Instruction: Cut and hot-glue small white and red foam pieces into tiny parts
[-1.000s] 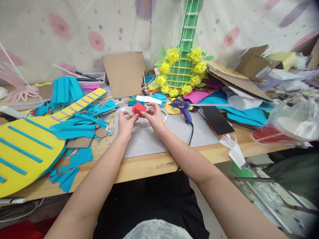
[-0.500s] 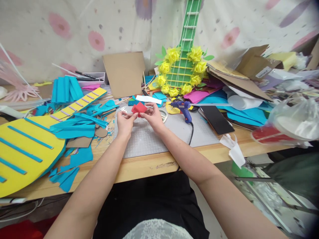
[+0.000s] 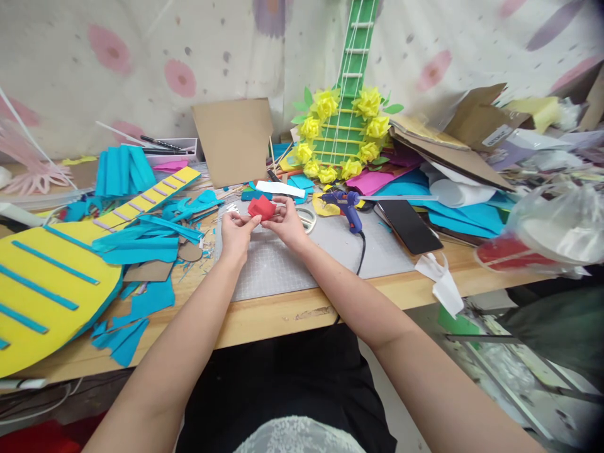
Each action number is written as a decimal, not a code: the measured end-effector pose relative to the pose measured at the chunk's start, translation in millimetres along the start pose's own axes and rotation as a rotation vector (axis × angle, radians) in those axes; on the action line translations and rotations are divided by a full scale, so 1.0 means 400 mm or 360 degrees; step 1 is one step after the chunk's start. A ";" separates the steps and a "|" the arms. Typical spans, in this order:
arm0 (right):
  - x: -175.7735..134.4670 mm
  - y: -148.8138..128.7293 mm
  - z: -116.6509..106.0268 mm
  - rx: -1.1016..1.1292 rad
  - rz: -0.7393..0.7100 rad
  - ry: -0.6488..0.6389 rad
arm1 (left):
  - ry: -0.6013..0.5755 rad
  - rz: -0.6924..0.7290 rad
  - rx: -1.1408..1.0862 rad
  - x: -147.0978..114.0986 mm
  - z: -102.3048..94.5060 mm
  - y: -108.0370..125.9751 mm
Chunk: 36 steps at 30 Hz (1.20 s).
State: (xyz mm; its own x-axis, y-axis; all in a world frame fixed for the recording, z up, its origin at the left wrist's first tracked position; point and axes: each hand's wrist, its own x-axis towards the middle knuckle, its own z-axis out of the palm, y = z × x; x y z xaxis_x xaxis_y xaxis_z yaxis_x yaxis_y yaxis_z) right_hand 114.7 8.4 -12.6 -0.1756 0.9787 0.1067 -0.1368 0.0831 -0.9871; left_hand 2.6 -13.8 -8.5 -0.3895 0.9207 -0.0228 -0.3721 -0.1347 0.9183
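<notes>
A small piece of folded red paper is held up between my two hands, over the grey cutting mat. My left hand pinches its lower left edge between thumb and fingers. On its right side, my right hand grips it with the thumb below and the fingers curled behind. White-handled scissors lie partly hidden behind my right hand. To the right a blue glue gun with a clear glue stick rests on the mat.
At the left lies a yellow guitar shape with blue strips, beside blue paper scraps. A green guitar with yellow paper flowers leans at the back. Toward the right are a black phone and a plastic-wrapped bucket.
The red paper has turned slightly in my fingers, and its outline looks rounder. Both hands stay nearly in place; the whole view has shifted a little.
</notes>
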 end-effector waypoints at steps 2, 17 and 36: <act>0.001 0.003 0.000 -0.0008 0.0016 0.0046 | 0.0005 -0.0019 -0.0009 -0.002 0.002 0.001; 0.008 0.022 0.006 0.0237 0.0102 0.0256 | 0.0106 -0.0340 -0.0238 -0.014 0.023 0.007; -0.015 -0.118 -0.111 -0.1604 -0.0082 -0.0076 | 0.0207 -0.0213 -0.0202 0.017 -0.010 0.025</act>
State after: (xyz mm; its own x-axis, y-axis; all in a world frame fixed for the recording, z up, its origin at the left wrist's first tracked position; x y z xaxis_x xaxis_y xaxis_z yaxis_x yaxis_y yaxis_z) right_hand 165.7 6.9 28.0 -0.2344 0.9627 0.1352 0.7383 0.2668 -0.6194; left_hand -7.2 -10.2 -1.0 -0.4322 0.8795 -0.1993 -0.5275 -0.0673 0.8469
